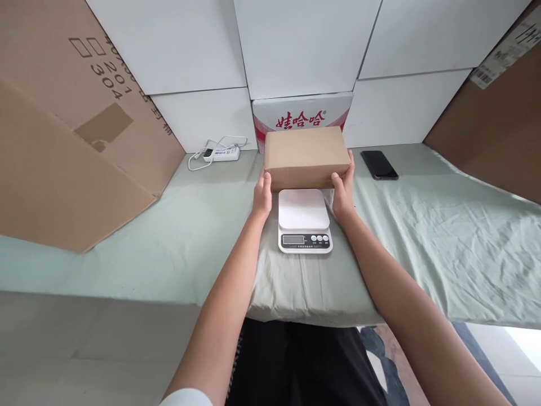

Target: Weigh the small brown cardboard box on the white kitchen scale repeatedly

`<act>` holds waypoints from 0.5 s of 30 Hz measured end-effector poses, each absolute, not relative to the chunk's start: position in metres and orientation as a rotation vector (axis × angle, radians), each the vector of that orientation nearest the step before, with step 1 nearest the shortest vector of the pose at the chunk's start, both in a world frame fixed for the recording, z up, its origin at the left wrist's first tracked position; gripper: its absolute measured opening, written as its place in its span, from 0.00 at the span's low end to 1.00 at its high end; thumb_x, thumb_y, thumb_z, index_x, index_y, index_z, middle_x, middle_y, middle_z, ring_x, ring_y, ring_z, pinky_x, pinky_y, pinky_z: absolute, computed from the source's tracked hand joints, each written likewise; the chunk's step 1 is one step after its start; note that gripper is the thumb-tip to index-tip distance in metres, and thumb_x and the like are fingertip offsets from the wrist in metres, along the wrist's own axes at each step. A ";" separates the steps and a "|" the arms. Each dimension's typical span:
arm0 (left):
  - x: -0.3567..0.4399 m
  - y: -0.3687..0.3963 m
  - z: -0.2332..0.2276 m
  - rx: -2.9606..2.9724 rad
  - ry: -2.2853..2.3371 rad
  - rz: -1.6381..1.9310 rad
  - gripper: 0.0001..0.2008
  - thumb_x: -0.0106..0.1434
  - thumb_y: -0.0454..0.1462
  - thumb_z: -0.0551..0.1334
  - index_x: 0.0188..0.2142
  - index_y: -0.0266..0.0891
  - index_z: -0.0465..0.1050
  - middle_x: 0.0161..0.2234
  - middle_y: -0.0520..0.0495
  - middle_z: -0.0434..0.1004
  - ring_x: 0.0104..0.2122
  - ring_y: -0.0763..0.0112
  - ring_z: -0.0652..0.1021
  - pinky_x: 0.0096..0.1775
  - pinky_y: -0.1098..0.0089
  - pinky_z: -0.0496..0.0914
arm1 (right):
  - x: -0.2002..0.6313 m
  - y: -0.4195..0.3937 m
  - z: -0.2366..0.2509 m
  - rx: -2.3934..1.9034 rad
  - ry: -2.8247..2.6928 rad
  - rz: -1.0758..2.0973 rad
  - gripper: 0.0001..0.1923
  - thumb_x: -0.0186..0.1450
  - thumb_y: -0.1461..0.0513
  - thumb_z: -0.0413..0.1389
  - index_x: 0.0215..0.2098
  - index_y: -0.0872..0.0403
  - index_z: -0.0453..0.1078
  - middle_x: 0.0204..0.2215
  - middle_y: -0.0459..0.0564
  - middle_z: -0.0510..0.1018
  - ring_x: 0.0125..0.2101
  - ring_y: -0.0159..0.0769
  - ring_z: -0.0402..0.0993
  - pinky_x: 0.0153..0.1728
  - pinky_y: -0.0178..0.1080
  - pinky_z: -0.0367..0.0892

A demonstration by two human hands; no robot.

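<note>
A closed brown cardboard box (306, 150) is held between my two hands, just behind a white kitchen scale (302, 210). My left hand (262, 196) grips its left end, thumb at the near corner. At the right end, my right hand (344, 189) has its thumb on the front face and its fingers round the side. The scale stands on the cloth with a bare platform; its small display looks blank. Whether the box's underside touches the table cannot be made out.
A white power strip with a cable (222, 153) lies at the back left, a black phone (379, 164) at the back right. Large cartons (80, 146) flank both sides. Behind the box stands a white-and-red carton (302, 113) against white panels. Pale green cloth (203, 242) covers the table.
</note>
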State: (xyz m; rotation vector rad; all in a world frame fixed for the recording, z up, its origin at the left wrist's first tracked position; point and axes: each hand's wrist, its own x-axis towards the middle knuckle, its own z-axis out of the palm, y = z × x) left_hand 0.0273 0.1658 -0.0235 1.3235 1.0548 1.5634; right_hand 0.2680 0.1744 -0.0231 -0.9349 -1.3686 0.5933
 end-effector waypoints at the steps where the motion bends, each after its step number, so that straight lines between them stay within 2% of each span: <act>1: 0.028 0.162 -0.017 1.353 1.059 1.583 0.50 0.65 0.75 0.54 0.70 0.46 0.73 0.72 0.39 0.75 0.78 0.41 0.65 0.78 0.47 0.58 | 0.267 0.173 -0.018 -0.918 -1.374 0.584 0.56 0.65 0.29 0.54 0.82 0.41 0.46 0.83 0.50 0.52 0.84 0.54 0.42 0.84 0.62 0.42; 3: 0.029 0.154 -0.005 1.431 1.057 1.625 0.48 0.67 0.74 0.53 0.72 0.48 0.70 0.72 0.41 0.76 0.77 0.43 0.67 0.78 0.49 0.60 | 0.267 0.167 -0.007 -0.895 -1.385 0.570 0.58 0.65 0.28 0.55 0.83 0.40 0.43 0.84 0.49 0.51 0.84 0.55 0.41 0.84 0.62 0.43; 6: 0.026 0.136 0.008 1.493 1.031 1.694 0.46 0.69 0.72 0.53 0.74 0.49 0.68 0.73 0.42 0.75 0.79 0.46 0.63 0.78 0.52 0.59 | 0.269 0.151 0.005 -0.886 -1.423 0.552 0.57 0.66 0.29 0.54 0.83 0.38 0.39 0.85 0.47 0.48 0.85 0.53 0.39 0.84 0.62 0.43; 10: 0.018 0.098 0.007 1.440 1.021 1.673 0.43 0.73 0.69 0.52 0.74 0.48 0.69 0.74 0.42 0.73 0.79 0.47 0.64 0.78 0.52 0.59 | 0.274 0.110 0.004 -0.912 -1.471 0.576 0.56 0.69 0.31 0.55 0.84 0.40 0.38 0.85 0.49 0.44 0.85 0.56 0.37 0.84 0.64 0.41; 15: 0.015 0.054 -0.011 1.437 1.004 1.606 0.41 0.75 0.67 0.50 0.72 0.46 0.72 0.74 0.40 0.73 0.78 0.48 0.66 0.77 0.52 0.61 | 0.278 0.059 -0.014 -0.942 -1.457 0.686 0.54 0.72 0.36 0.56 0.84 0.40 0.35 0.84 0.54 0.49 0.84 0.57 0.45 0.83 0.67 0.44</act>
